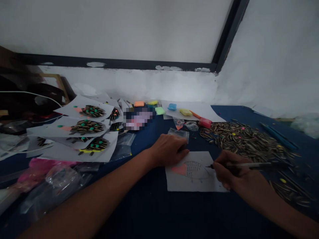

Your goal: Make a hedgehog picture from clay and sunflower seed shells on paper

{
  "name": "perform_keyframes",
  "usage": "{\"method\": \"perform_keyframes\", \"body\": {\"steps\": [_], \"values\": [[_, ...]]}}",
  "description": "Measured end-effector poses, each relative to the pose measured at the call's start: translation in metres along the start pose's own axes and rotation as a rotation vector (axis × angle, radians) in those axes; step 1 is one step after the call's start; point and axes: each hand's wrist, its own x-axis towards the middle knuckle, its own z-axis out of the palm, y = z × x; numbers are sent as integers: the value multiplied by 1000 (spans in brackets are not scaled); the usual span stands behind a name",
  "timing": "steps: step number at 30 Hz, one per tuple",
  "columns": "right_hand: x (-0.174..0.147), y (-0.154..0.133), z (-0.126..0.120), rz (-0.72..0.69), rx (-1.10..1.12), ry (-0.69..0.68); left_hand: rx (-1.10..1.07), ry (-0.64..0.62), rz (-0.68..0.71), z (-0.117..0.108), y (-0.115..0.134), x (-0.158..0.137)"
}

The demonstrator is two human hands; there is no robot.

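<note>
My right hand (230,171) pinches a black pen (249,165), its tip close to the right side of a pencil-like drawing on a white sheet of paper (174,186). The drawing is a rounded body outline with rows of short marks, small legs and a flat pink pointed patch (179,169) at its left. My left hand (170,149) rests at the sheet's upper left edge, fingers curled in and thumb lying toward the paper. Nothing shows in it, though its fingertips are partly hidden. A small clear bag (179,133) lies just beyond it.
Striped sunflower seeds (246,139) spread at right, near a blue tool (279,136). Packs of coloured clay (185,112) lie at the back. Sheets bearing seed hedgehogs (92,112) are stacked at left, above crumpled plastic bags (63,177). A white wall (139,81) stands behind.
</note>
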Motion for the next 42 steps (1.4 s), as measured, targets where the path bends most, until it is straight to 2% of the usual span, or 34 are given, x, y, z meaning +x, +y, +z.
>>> {"method": "perform_keyframes", "body": {"steps": [7, 24, 42], "values": [[-1, 5, 4, -71, -66, 16, 3, 4, 2, 2, -1, 0], [-1, 7, 6, -85, -87, -58, 5, -14, -8, 0, 1, 0], [-2, 2, 6, -79, -80, -63, 15, -13, -7, 0, 1, 0]]}}
